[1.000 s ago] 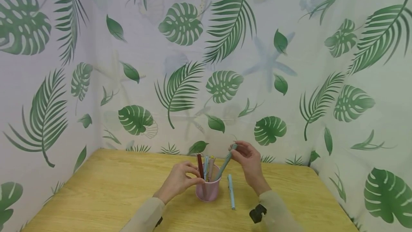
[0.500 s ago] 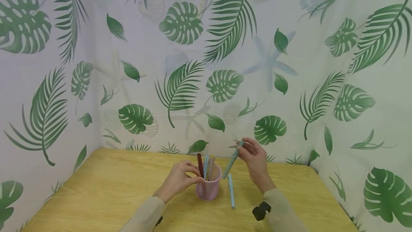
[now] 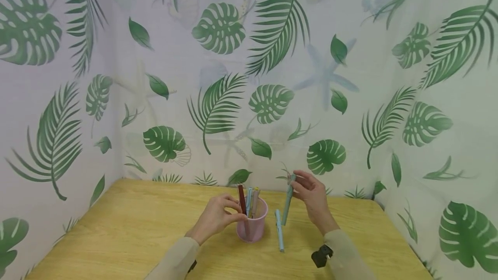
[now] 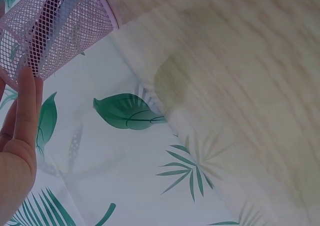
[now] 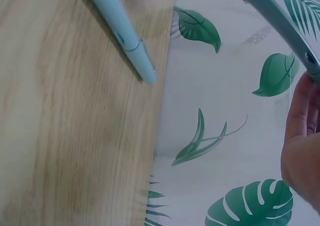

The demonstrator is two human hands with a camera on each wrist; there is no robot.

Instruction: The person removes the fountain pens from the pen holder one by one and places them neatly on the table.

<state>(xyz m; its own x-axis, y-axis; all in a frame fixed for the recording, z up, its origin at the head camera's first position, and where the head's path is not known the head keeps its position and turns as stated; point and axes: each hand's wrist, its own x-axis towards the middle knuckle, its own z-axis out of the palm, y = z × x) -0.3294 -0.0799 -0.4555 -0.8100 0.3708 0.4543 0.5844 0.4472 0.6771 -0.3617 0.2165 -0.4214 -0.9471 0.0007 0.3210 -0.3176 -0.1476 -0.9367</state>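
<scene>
Left hand (image 3: 218, 216) steadying pink mesh cup (image 3: 253, 231), fingers curling at rim; right hand (image 3: 313, 195) pinching green pen (image 3: 287, 205) by upper end, near blue pen (image 3: 279, 231) lying on tabletop (image 3: 155, 215). Step apparently being pen placement outside cup; next move likely calling for lowering, loosening.

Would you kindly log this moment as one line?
left hand: holds pink mesh cup; right hand: holds teal pen; light-blue pen: lies on table; maroon pen: in cup
</scene>
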